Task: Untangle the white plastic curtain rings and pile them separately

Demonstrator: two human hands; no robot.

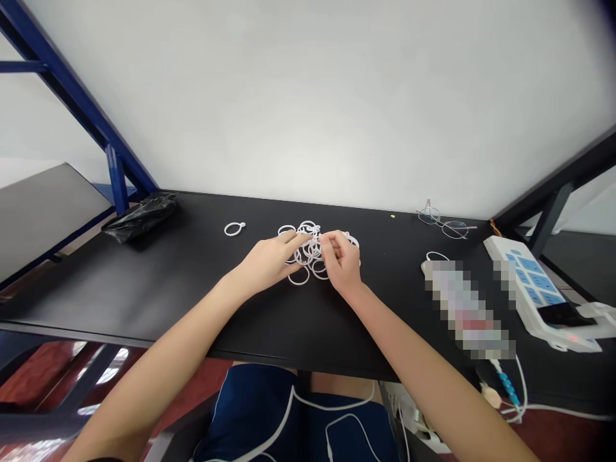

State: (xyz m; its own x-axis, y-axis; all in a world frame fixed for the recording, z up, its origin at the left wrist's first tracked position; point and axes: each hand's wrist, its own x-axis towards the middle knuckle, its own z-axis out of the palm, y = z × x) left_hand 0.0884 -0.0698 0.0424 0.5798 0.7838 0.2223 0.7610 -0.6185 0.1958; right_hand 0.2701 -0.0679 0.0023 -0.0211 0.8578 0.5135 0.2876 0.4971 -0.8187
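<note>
A tangled pile of white rings (299, 275), each apparently a thin hoop with a small eyelet, lies on the black table (192, 282) in the middle of the head view. My left hand (272, 260) rests over the pile's left side, fingers stretched out and thumb apart, touching the rings. On the right side, my right hand (342, 263) is closed in a pinch at a white ring of the pile; its fingers partly cover the spot. More rings show behind the right hand. One single white ring (233, 229) lies apart, to the left.
A black plastic bag (142, 217) lies at the back left. Glasses (443, 222) stand near the wall at right. A blurred-out phone-shaped object (466, 308) with a cable and a white power strip (534, 289) lie on the right. A blue frame (81, 90) slants at left.
</note>
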